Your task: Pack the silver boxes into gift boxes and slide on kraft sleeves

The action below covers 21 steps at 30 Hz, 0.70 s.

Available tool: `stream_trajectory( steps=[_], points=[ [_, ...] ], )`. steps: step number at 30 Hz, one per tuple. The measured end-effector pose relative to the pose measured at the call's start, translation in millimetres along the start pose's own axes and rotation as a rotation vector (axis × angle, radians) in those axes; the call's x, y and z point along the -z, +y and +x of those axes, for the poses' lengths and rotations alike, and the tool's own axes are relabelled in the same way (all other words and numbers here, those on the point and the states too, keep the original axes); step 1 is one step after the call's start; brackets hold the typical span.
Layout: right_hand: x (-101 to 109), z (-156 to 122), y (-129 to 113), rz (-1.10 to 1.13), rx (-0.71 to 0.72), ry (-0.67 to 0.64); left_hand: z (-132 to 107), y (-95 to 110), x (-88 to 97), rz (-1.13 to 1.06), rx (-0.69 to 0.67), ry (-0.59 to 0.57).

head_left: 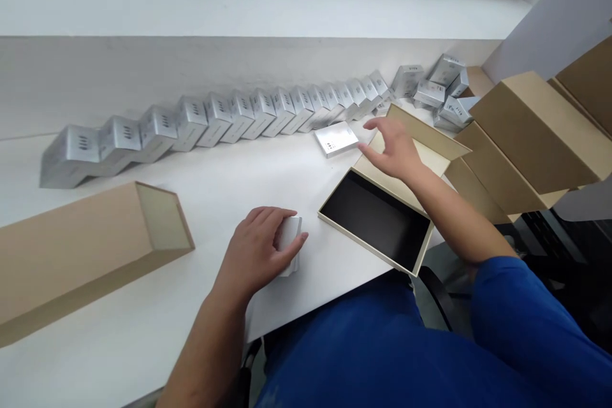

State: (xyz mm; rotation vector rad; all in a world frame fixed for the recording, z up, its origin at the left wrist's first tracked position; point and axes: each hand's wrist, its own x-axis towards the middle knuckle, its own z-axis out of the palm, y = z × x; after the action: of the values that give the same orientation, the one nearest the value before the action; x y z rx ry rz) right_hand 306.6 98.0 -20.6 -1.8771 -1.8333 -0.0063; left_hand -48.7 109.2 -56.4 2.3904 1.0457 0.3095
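Our left hand [262,245] had closed its thumb and fingers around a small silver box [290,233] near the near edge of the desk [119,325]; the hand hid much of it, so we could not tell whether it was one box or several. Our right hand [389,146] gripped nothing: its thumb and forefinger were spread apart, just beside a flat silver box [337,138] that lay toward the far edge. Below that hand, an open box [375,223] with a black inside reached the near edge, its lid [428,134] folded back on the far side. Along the far edge we had a slanting row of silver boxes [241,116], and toward the far right corner a loose pile of silver boxes [430,94]. Brown boxes [535,134] stood at the right edge, and a long brown box [81,242] lay on the left part.
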Motion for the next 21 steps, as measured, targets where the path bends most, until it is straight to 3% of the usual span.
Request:
stream_trajectory(
  steps=[5, 10, 16, 21],
  points=[
    [-21, 52, 18, -0.084, -0.084, -0.145, -1, 0, -0.1, -0.02, -0.012, 0.009],
    [-23, 94, 38, -0.144, -0.149, -0.06, -1, 0, 1.8, -0.036, -0.011, 0.012],
    [-56, 133, 64, -0.054, -0.277, 0.023, -1, 1, 2.2, -0.059, -0.009, 0.016],
    [-72, 151, 65, -0.053, -0.449, -0.008, -2, 1, 2.1, -0.066, -0.012, 0.02]
  ],
)
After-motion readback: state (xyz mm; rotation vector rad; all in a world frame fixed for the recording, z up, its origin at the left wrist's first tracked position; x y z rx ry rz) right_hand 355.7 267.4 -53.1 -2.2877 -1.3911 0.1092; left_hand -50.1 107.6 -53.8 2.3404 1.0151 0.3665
